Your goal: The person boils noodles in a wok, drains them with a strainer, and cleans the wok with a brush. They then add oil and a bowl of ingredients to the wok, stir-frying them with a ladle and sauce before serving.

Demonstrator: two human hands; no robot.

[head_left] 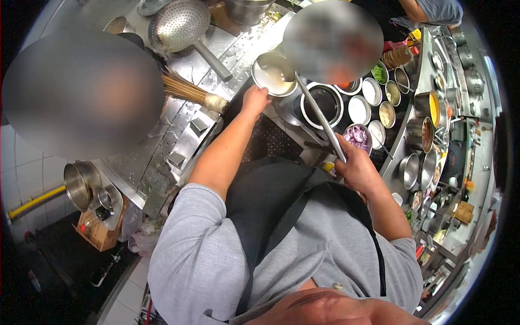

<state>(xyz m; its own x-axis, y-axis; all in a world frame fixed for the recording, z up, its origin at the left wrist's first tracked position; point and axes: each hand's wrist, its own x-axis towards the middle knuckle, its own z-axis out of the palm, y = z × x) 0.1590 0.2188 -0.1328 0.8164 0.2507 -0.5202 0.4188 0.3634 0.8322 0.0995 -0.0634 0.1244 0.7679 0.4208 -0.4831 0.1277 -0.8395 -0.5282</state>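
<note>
My left hand (255,102) is closed on the near rim of a metal bowl (259,76) that holds a pale, cloudy liquid. The fingers of my right hand (358,165) wrap around a long metal-handled utensil (320,111). Its shaft slants up and left to the right rim of the bowl; a blurred patch hides what lies beyond, so its working end cannot be made out. Below the shaft sits a round, white-rimmed container (337,120) with a dark inside. Close to my right hand stands a bowl of sliced purple onion (357,136).
A perforated strainer (181,26) and a bamboo brush (192,95) lie on the metal counter (230,54) at left. Several ingredient containers, one with chopped greens (379,73), stand right. Steel pots (419,134) line a shelf. Another person's arm (414,10) shows top right.
</note>
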